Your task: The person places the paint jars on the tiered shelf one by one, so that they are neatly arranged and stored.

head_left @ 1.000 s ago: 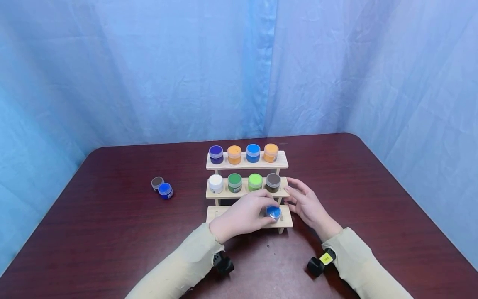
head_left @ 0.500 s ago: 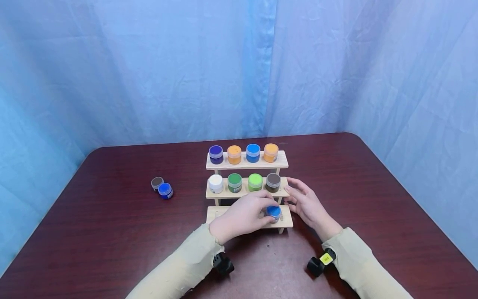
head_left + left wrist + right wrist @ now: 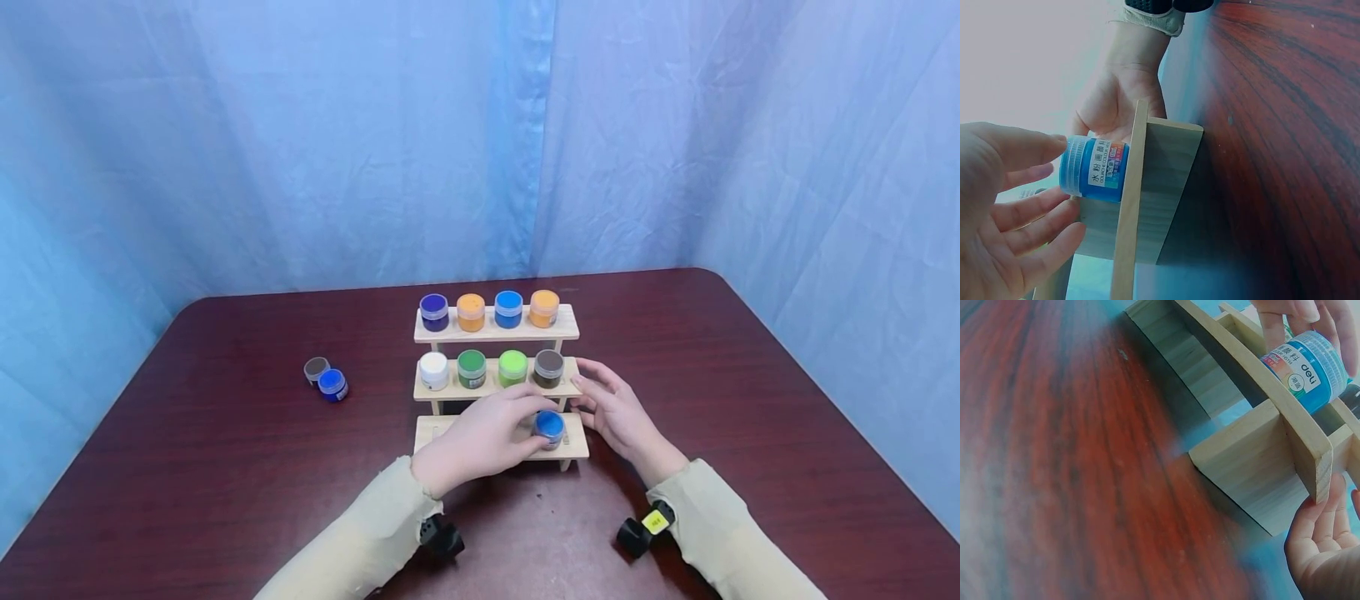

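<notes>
A blue paint jar (image 3: 550,427) stands upright near the right end of the bottom shelf of a three-tier wooden rack (image 3: 427,428). My left hand (image 3: 474,440) reaches over that shelf from the left, its thumb right at the jar's side. In the left wrist view the fingers (image 3: 1054,253) are spread beside the lid, apart from the jar. With bent fingers and thumb, my right hand (image 3: 617,415) holds the rack's right end by the middle shelf. A white jar (image 3: 433,371), a dark green jar (image 3: 472,368), a light green jar (image 3: 513,367) and a brown jar (image 3: 548,369) line that shelf.
Purple (image 3: 434,312), orange and blue (image 3: 508,309) jars sit on the top shelf. To the left on the dark red table (image 3: 225,467), another brown jar (image 3: 316,370) and a blue jar (image 3: 333,384) stand together. Blue curtains (image 3: 360,150) surround the table.
My left hand has loosened its fingers around the blue jar and drawn slightly left. The jar stays on the bottom shelf. My right hand has kept its place.
</notes>
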`<state>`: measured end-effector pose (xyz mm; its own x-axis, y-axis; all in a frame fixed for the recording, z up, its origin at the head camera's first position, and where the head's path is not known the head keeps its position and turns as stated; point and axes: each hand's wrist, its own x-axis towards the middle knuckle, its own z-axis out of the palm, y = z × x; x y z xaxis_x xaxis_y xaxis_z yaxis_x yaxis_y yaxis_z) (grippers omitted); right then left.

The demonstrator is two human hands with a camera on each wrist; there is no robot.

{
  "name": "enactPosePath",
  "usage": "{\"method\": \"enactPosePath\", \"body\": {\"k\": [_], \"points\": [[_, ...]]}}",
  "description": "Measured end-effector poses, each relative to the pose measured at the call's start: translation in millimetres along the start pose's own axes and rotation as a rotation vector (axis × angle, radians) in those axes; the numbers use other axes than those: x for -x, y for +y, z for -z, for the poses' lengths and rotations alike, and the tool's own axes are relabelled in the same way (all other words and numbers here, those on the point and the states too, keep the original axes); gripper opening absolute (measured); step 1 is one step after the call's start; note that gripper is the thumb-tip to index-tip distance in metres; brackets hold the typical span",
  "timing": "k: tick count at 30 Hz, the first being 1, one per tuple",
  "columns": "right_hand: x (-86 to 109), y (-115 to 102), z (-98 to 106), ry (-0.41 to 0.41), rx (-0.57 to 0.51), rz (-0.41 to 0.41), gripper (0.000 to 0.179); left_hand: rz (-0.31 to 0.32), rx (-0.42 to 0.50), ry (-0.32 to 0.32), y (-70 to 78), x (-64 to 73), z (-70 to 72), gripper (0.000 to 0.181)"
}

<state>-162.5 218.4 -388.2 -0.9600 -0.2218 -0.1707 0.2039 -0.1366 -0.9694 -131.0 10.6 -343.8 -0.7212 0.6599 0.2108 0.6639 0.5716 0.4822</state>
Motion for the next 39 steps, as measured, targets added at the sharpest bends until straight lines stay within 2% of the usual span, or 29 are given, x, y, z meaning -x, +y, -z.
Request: {"method": "enactPosePath", "body": {"k": [6,10,20,27,31,39], "points": [[-0.1,0,-1,0.013,0.012,-0.001,0.038,0.001,-0.007,0.077,-3.5,9.5,3.9,0.039],[-0.4,0,-1,0.022,0.018,-0.011,0.043,0.007,0.032,0.120,-6.1,17.6,7.4,0.038],[-1.6,-1,-1,0.028,0.029,-0.007,0.042,0.084,0.122,0.201,-15.3,42.5,17.5,0.033],[-0.5,-1,-2,0.034,0.027,-0.017,0.044,0.066,0.088,0.239,-18.4,54.1,25.7,0.029],[-0.5,-1,-2,0.034,0.028,-0.017,0.044,0.055,0.082,0.291,-23.8,61.8,29.2,0.028],[-1.2,-1,-1,0.027,0.018,-0.012,0.041,0.079,0.078,0.369,-34.9,74.6,37.8,0.025]]}}
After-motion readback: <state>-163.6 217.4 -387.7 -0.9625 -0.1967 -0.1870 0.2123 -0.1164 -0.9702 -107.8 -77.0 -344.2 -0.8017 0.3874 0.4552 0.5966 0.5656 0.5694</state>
